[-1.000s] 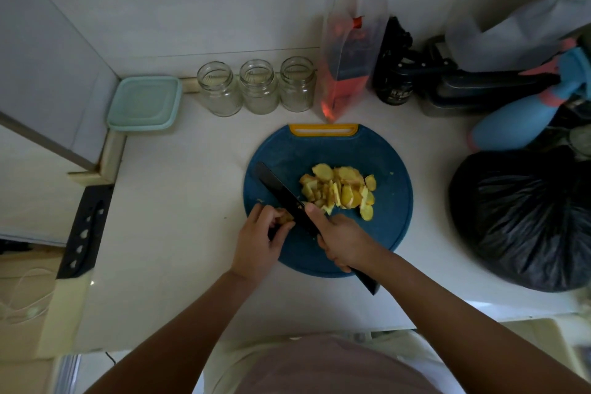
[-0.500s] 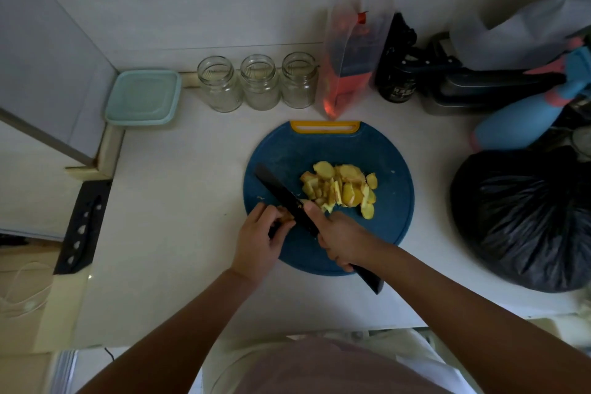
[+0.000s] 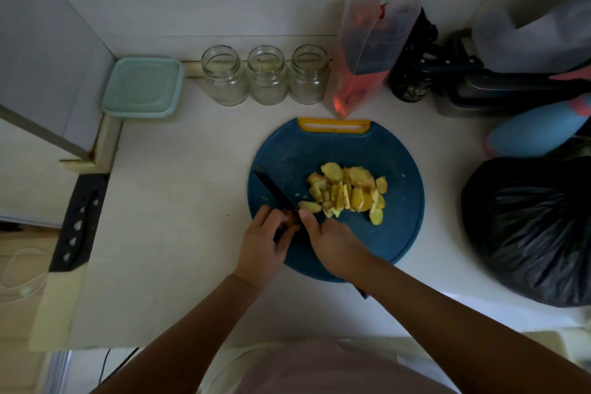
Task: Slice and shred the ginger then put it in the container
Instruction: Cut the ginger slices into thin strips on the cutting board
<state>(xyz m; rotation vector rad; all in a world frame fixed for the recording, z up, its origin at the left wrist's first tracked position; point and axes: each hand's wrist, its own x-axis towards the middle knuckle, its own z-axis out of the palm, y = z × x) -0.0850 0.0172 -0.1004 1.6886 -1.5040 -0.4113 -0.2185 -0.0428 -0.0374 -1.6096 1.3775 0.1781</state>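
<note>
— What was hard to make out?
— The left hand [image 3: 265, 243] sat at the near-left edge of the round dark-blue plastic cutting board [image 3: 399, 233]. Its fingers [image 3: 271, 217] were curled down against the black knife [image 3: 275, 190]. Whatever lay under them was hidden, so I could not tell if they pinched anything. The right hand [image 3: 332, 243] covered the handle, fingers wrapped round it.
— And the ginger?
— A heap of pale yellow ginger slices [image 3: 348, 192] lay mid-board, just right of the blade.
— Any containers?
— Behind the board, on the white bench [image 3: 176, 217], three open-mouthed clear glass jars [image 3: 267, 75] stood in a row, their contents unclear. Behind and left of the board sat a mint-green square plastic container [image 3: 144, 86], lidded, its inside hidden. Right of the board, a black plastic bag [image 3: 527, 227] was cut off by the frame.
</note>
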